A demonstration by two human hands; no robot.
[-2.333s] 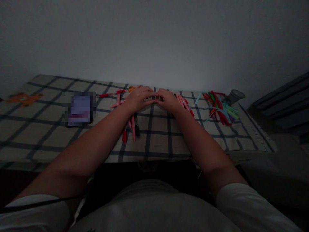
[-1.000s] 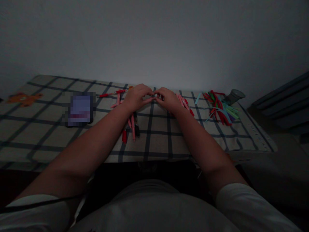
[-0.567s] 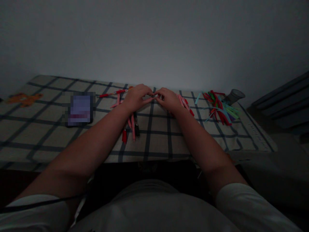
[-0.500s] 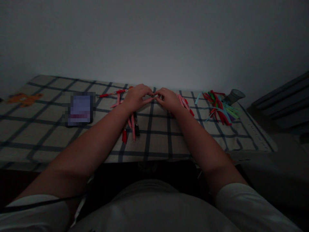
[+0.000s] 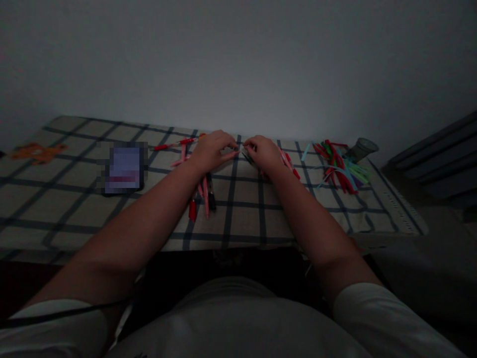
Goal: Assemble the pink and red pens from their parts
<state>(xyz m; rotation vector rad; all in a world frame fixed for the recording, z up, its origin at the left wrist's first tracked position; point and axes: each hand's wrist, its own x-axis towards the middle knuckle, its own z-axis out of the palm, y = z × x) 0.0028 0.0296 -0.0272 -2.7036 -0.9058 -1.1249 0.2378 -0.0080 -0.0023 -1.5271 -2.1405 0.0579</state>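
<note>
My left hand (image 5: 214,149) and my right hand (image 5: 265,151) rest at the far middle of a checked tablecloth (image 5: 242,214), fingertips nearly meeting. Both are curled in a pinch around a small thin piece between them, too dark to name. Pink and red pens (image 5: 203,196) lie under my left wrist. More pink and red pens (image 5: 288,163) lie just right of my right hand.
A heap of red, green and blue strips (image 5: 341,166) lies at the far right beside a small glass jar (image 5: 361,148). A blurred dark rectangle (image 5: 122,168) sits at the left, an orange figure (image 5: 35,150) at the far left. A red pen (image 5: 175,144) lies behind.
My hands lifted slightly from lying flat and touching, then drew a little apart; my right hand has shifted slightly to the right.
</note>
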